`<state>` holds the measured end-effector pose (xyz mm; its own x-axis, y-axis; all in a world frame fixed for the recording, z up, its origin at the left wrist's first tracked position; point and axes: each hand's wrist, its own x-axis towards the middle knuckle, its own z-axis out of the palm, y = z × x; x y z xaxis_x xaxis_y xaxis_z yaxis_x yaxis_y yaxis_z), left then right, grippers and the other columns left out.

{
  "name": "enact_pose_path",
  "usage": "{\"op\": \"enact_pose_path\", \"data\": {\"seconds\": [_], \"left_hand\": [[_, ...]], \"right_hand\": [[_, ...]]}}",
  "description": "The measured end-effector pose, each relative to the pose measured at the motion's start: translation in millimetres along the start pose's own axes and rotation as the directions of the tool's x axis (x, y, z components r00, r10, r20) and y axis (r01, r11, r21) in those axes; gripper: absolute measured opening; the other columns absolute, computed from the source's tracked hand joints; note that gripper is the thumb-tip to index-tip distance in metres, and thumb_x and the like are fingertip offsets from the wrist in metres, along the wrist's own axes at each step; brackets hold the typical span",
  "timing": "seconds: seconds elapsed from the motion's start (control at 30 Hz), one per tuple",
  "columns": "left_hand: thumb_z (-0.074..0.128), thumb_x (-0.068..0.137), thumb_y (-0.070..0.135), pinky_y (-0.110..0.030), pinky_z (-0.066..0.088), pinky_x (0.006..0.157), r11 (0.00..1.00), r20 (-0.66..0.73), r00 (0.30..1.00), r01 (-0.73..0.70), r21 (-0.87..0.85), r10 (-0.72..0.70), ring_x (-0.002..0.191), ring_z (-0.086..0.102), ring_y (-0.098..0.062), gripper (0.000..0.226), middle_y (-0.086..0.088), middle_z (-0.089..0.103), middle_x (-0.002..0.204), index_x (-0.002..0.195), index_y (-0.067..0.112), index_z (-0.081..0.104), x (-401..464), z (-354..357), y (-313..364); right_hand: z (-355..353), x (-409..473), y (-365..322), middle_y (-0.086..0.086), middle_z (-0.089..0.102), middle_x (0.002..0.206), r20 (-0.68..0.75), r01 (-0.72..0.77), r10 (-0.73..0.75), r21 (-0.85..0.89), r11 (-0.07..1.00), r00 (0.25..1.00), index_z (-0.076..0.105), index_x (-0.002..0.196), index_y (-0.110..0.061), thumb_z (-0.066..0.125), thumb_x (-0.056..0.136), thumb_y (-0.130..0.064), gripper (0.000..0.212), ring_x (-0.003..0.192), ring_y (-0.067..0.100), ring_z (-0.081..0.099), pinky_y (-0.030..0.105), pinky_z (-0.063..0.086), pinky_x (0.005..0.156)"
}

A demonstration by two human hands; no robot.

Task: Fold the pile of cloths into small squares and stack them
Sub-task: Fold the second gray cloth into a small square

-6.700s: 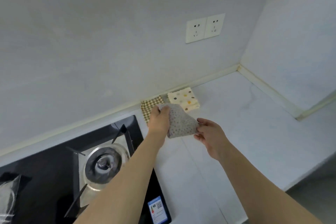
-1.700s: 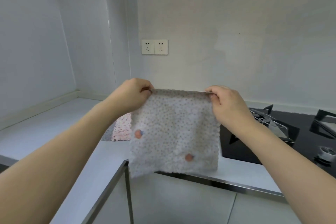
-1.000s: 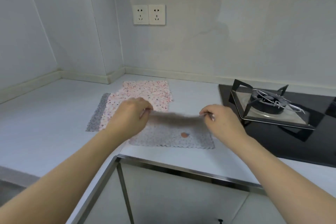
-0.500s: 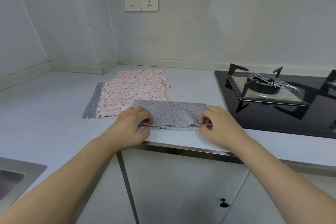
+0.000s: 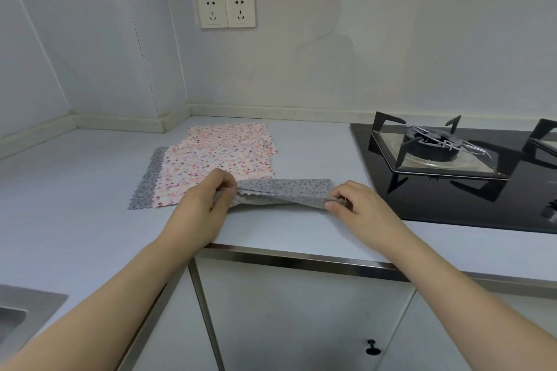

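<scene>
On the countertop [image 5: 75, 190], near its front edge, the grey dotted cloth [image 5: 283, 190] lies doubled into a narrow strip. The left hand [image 5: 200, 208] pinches its left end and the right hand [image 5: 358, 208] its right end, probably to keep the edges aligned and taut. The strip spans between both sets of fingertips. The unfolded pink floral cloth [image 5: 223, 153] lies just beyond, far left.

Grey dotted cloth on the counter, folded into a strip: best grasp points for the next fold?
Pinch the grey dotted cloth at its two short ends, coming from the counter's front edge, as the left hand and right hand do now. It lies as a long narrow strip running left to right, so end pinches catch all layers and probably let one end be carried over the other.
</scene>
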<state>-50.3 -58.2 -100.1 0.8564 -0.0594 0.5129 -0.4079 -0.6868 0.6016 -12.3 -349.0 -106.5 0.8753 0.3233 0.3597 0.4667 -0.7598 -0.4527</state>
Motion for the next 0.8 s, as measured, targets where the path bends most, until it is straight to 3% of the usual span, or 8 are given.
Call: {"op": "enact_pose_path", "data": {"seconds": [0.1,0.2,0.33,0.47,0.57,0.67,0.8], "left_hand": [[0.047,0.100,0.025,-0.036,0.045,0.062,0.987,-0.001,0.999,-0.051,0.149,0.052,0.065,0.054,-0.018,0.004,0.003,0.060,0.074,0.100,0.027,0.051,0,-1,4],[0.044,0.097,0.042,-0.033,0.043,0.057,0.947,0.041,0.992,-0.125,0.297,0.119,0.062,0.057,-0.020,0.019,0.009,0.061,0.070,0.102,0.026,0.052,1,-2,11],[0.044,0.080,0.069,-0.032,0.045,0.062,0.962,0.183,0.983,-0.030,0.270,-0.021,0.065,0.057,-0.015,0.037,0.001,0.063,0.070,0.097,0.037,0.051,3,-8,8],[0.052,0.085,0.065,-0.036,0.048,0.063,0.987,0.124,0.992,-0.036,0.154,0.017,0.064,0.057,-0.011,0.032,0.005,0.063,0.067,0.083,0.033,0.057,5,-13,6],[0.050,0.089,0.059,-0.035,0.050,0.062,0.987,0.090,0.995,-0.062,0.148,0.049,0.064,0.058,-0.009,0.027,0.007,0.063,0.067,0.085,0.033,0.058,6,-17,7],[0.047,0.086,0.062,-0.033,0.047,0.059,0.976,0.119,0.992,-0.062,0.208,0.037,0.060,0.056,-0.010,0.030,0.006,0.060,0.063,0.086,0.033,0.058,7,-21,11],[0.057,0.089,0.052,-0.026,0.037,0.053,0.937,0.201,0.979,-0.102,0.334,0.035,0.054,0.048,-0.009,0.018,0.006,0.051,0.057,0.090,0.034,0.057,14,-29,21]], "right_hand": [[-3,-1,1,-0.007,0.053,0.084,-0.096,-0.016,0.023,0.075,0.997,0.995,0.061,0.086,-0.014,0.060,0.092,-0.021,0.010,0.081,0.011,0.049,0.017,0.035,0.067],[-4,-1,2,-0.004,0.055,0.089,-0.162,-0.027,0.042,0.090,0.996,0.986,0.062,0.089,-0.011,0.060,0.092,-0.015,0.006,0.084,0.012,0.050,0.013,0.035,0.070],[-6,-4,2,-0.004,0.057,0.094,-0.233,-0.055,0.104,0.208,0.977,0.967,0.062,0.089,-0.013,0.058,0.090,-0.006,0.008,0.085,0.006,0.052,0.007,0.036,0.070],[-9,-6,-1,-0.007,0.061,0.090,-0.257,-0.065,0.152,0.319,0.945,0.955,0.064,0.086,-0.018,0.066,0.087,-0.011,0.008,0.078,0.001,0.053,0.010,0.039,0.066],[-14,-9,-1,-0.005,0.064,0.083,-0.304,-0.075,0.251,0.491,0.868,0.919,0.067,0.086,-0.018,0.068,0.087,-0.016,0.003,0.069,0.001,0.052,0.013,0.042,0.064],[-16,-11,0,-0.004,0.065,0.081,-0.315,-0.073,0.312,0.589,0.805,0.896,0.066,0.087,-0.016,0.062,0.091,-0.015,0.006,0.072,0.005,0.054,0.016,0.045,0.068],[-16,-10,0,-0.003,0.062,0.086,-0.300,-0.095,0.332,0.597,0.797,0.894,0.062,0.093,-0.013,0.056,0.094,-0.010,0.007,0.078,0.008,0.055,0.019,0.045,0.073]]}}
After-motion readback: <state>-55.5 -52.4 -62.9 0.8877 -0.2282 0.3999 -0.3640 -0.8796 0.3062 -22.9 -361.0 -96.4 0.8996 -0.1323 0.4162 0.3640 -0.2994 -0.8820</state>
